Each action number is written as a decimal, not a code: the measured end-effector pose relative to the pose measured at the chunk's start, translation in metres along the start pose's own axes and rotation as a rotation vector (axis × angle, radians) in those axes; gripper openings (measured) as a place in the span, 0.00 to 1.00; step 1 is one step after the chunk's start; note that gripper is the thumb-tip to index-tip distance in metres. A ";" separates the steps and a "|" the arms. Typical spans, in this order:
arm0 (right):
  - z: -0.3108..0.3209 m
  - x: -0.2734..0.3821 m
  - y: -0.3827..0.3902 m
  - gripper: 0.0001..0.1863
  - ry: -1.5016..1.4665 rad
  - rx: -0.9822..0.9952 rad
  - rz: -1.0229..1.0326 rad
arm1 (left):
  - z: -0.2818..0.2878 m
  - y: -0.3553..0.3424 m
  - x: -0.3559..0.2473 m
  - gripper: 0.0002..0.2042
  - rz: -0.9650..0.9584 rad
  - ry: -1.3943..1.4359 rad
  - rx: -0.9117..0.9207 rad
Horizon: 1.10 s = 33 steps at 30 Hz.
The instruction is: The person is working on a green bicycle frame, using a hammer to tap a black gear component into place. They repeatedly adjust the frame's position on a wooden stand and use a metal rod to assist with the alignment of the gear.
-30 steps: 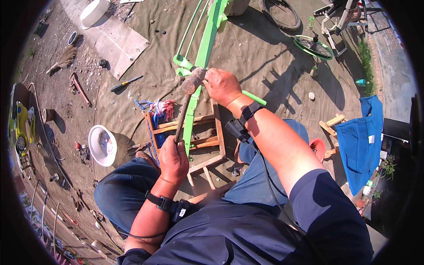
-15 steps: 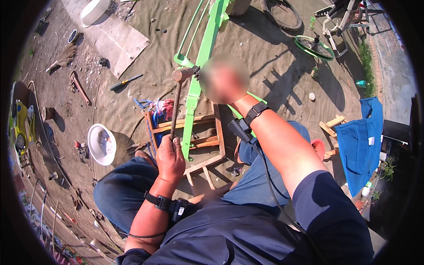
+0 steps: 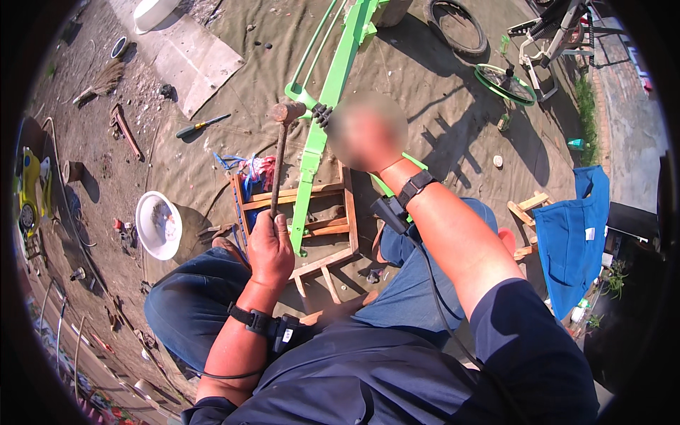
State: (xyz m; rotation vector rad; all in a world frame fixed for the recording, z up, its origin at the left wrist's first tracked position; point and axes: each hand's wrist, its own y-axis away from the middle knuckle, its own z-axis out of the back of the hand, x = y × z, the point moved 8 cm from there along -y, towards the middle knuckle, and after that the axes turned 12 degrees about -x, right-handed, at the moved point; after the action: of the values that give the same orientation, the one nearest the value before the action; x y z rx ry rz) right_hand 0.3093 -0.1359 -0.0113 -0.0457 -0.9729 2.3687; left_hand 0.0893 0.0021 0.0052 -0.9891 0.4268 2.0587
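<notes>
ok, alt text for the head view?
First-person view: the left hand grips a rusty hammer beside a bright-green metal beam; the right hand, blurred, is at the beam's right. A wooden frame is beneath; a screwdriver, red pipe wrench and white basin lie left.

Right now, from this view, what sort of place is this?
Probably an outdoor yard, perhaps used for repair work: there is sunlit dirt, a wrench lying on it, and a hammer in the left hand.

Hammer (image 3: 279, 163) swung left; apart from green bar (image 3: 315, 144)
</notes>
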 end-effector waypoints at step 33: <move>-0.005 0.009 -0.009 0.03 -0.025 0.124 -0.136 | -0.020 0.014 -0.002 0.03 -0.059 -0.022 0.115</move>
State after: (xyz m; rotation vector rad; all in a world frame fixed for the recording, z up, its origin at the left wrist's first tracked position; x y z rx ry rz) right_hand 0.3074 -0.1233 -0.0076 0.0950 -0.8117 2.3032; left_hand 0.0889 -0.0194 -0.0062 -0.8996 0.4932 1.9671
